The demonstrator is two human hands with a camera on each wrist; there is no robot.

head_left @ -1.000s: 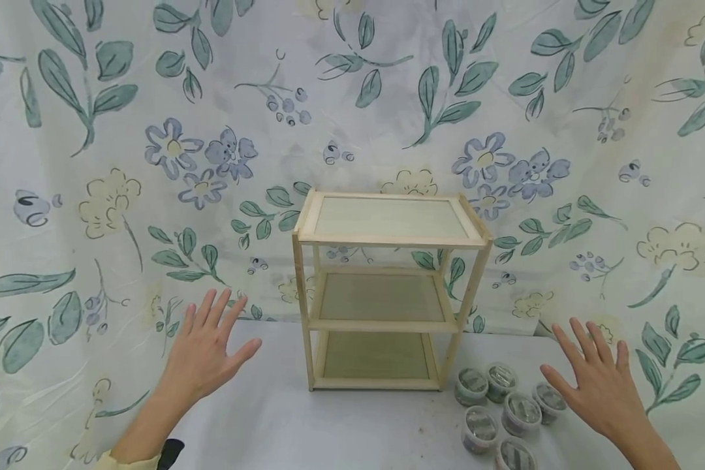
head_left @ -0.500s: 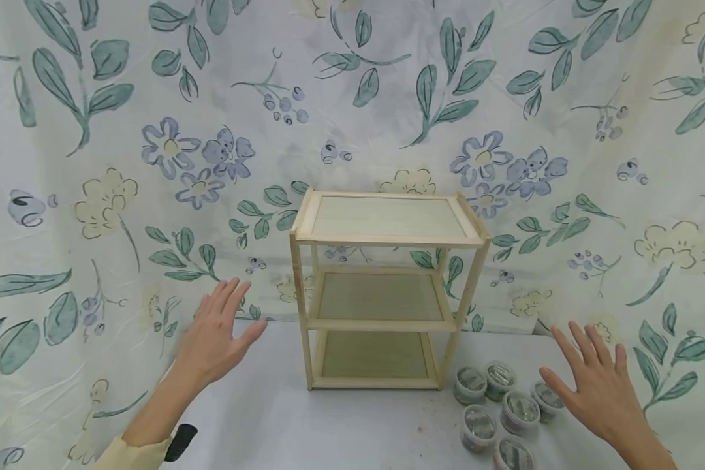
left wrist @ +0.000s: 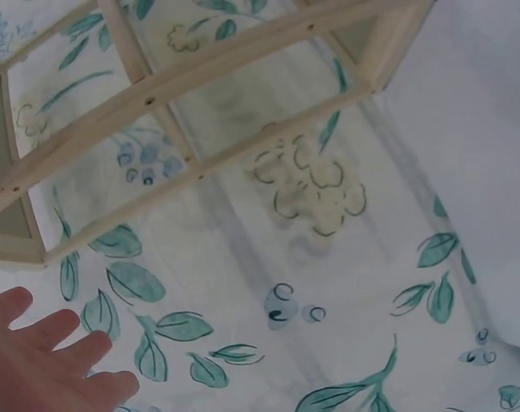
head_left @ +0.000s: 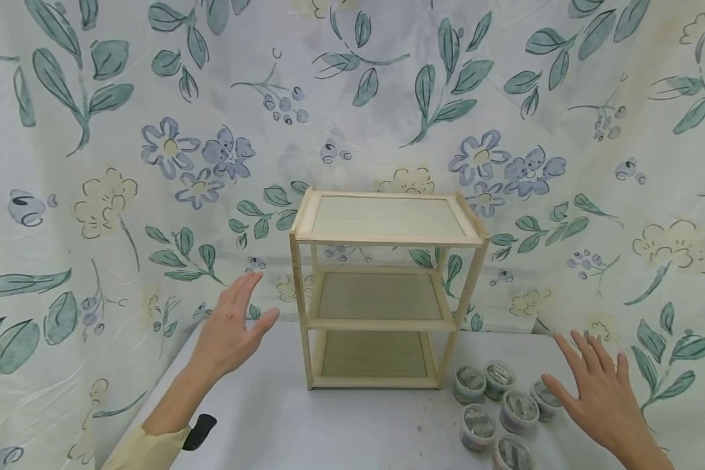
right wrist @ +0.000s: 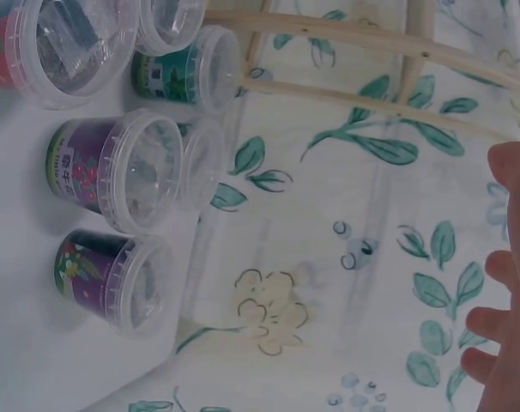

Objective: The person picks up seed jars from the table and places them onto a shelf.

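A small three-tier wooden shelf (head_left: 388, 238) stands upright near the back of the table, with a pale panel in each tier. To its left my left hand (head_left: 226, 339) hovers in the air, fingers extended, apart from the frame; the same hand (left wrist: 50, 360) shows at the lower left of the left wrist view. My right hand (head_left: 602, 395) is raised with fingers spread, just right of several clear-lidded plastic tubs (head_left: 519, 408), holding nothing. In the right wrist view a tub (right wrist: 80, 167) shows a purple printed label.
A white table (head_left: 329, 431) carries the shelf and tubs. Behind it hangs a floral-patterned cloth (head_left: 352, 117), which also shows at the sides. A black band (head_left: 200, 432) sits at my left wrist by the yellow sleeve (head_left: 147, 450).
My left hand has moved to the right, closer to the shelf, and turned slightly on its side. The right hand has barely moved. Shelf and tubs stay put.
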